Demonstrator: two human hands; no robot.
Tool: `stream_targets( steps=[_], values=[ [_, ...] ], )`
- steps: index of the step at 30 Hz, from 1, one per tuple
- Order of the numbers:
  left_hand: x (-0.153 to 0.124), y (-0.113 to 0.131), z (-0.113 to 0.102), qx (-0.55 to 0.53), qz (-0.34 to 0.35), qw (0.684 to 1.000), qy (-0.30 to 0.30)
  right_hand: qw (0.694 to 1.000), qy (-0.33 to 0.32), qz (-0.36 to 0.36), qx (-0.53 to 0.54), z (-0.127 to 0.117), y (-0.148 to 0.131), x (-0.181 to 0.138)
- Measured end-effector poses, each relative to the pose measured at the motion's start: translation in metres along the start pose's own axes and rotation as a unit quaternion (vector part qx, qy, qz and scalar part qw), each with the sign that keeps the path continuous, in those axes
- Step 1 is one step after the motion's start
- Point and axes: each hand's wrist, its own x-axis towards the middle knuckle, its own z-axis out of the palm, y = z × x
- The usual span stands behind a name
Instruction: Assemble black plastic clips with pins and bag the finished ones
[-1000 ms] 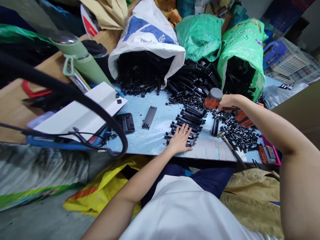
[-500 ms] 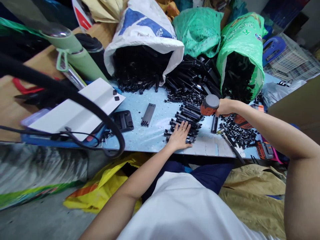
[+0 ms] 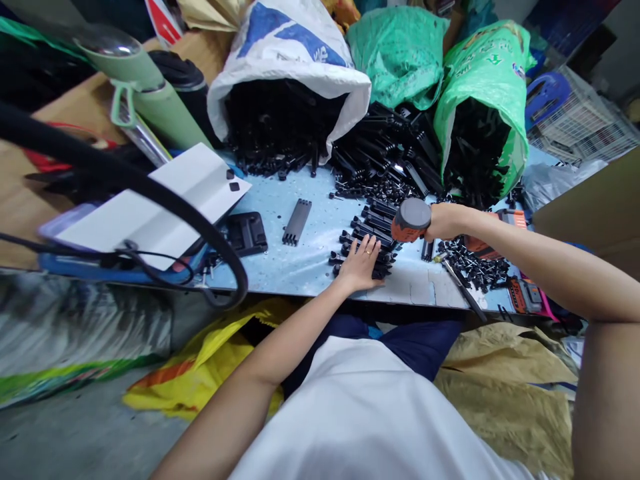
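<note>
My left hand (image 3: 361,265) lies flat with spread fingers on a row of black plastic strips (image 3: 371,222) near the table's front edge. A ring shows on one finger. My right hand (image 3: 446,221) is wrapped round the handle of an orange and grey power drill (image 3: 411,219), held over the right ends of the strips. The drill's bit is hidden beneath its body. Right of the drill, one more black strip (image 3: 428,249) lies apart from the row. A heap of black-headed screws (image 3: 473,265) spreads below my right forearm.
Behind stand a white sack (image 3: 295,73) and a green sack (image 3: 484,70), both spilling black parts. A grey strip (image 3: 297,222) and a black charger-like block (image 3: 245,233) lie left. A black cable (image 3: 200,227) arches over a white sheet (image 3: 200,173). A spare battery (image 3: 523,295) sits front right.
My right hand has brought the drill slightly left and nearer to me, closer to my left hand. The left hand stays on the strips. The whole view has shifted slightly.
</note>
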Motion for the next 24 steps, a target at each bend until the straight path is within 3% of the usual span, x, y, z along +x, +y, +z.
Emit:
stream_targets(
  steps=[4,11,17,24],
  values=[
    [-0.003,0.003,-0.003,0.008,0.002,1.0,0.023,0.996,-0.035,-0.009,-0.08,-0.007,-0.016,-0.021],
    [-0.005,0.001,0.0,0.009,0.021,0.999,0.043,0.995,-0.073,-0.015,-0.066,-0.001,-0.033,-0.024],
    [-0.004,0.001,-0.003,-0.006,0.015,1.0,-0.002,0.995,-0.039,-0.023,-0.083,0.001,-0.041,-0.045],
    [-0.001,0.0,-0.005,-0.005,0.013,0.999,-0.043,0.994,-0.09,-0.06,-0.032,0.007,-0.052,-0.044]
  ],
)
